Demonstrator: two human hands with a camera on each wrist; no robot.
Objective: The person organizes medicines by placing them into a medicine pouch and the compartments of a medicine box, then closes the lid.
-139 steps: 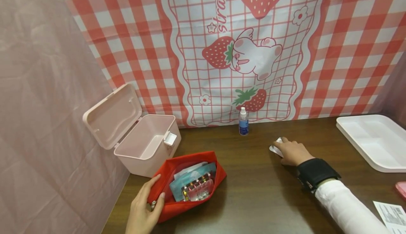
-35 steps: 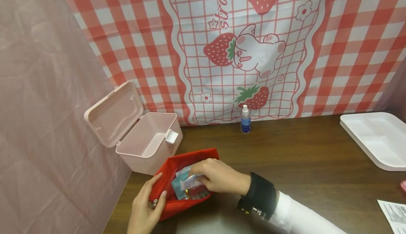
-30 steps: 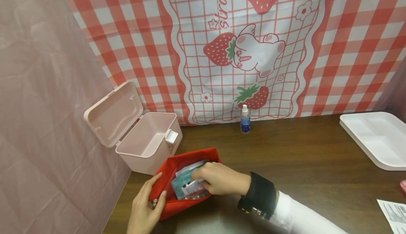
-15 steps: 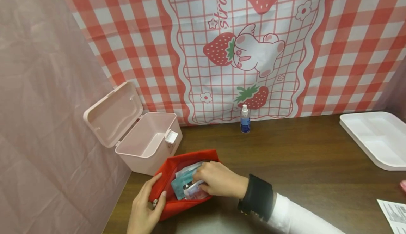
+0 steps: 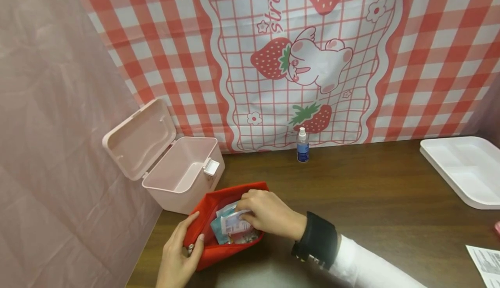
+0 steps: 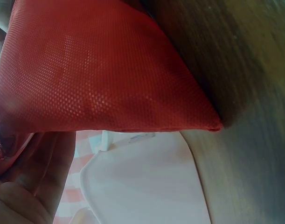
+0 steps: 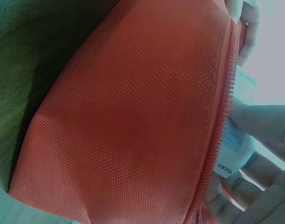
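A red zip pouch (image 5: pixel 218 256) stands with its mouth spread wide in the head view. My left hand (image 5: pixel 177 253) grips its left end, thumb on the near rim and fingers along the far side. Reaching into the mouth from the right, my right hand (image 5: pixel 269 214) pinches a small white printed packet (image 5: pixel 233 224). Behind that packet lies a teal packet (image 5: pixel 218 230), partly covered. Under it, a clear reddish item is mostly hidden. The right wrist view shows the zipper teeth on the pouch (image 7: pixel 133 102) and the fingers around the packet (image 7: pixel 232 144).
A pale pink box (image 5: pixel 175 199) with its lid (image 5: pixel 142 138) raised stands behind the pouch at left. A small spray bottle (image 5: pixel 302 149) stands near the checked cloth backdrop. At right are a white divided tray (image 5: pixel 468 171), a printed paper (image 5: pixel 486 262) and a pink edge (image 5: pixel 498 227).
My right hand has come from a small white packet on the table at right into the pouch. Lately it has shifted the white packet slightly up inside. My left hand keeps its place.
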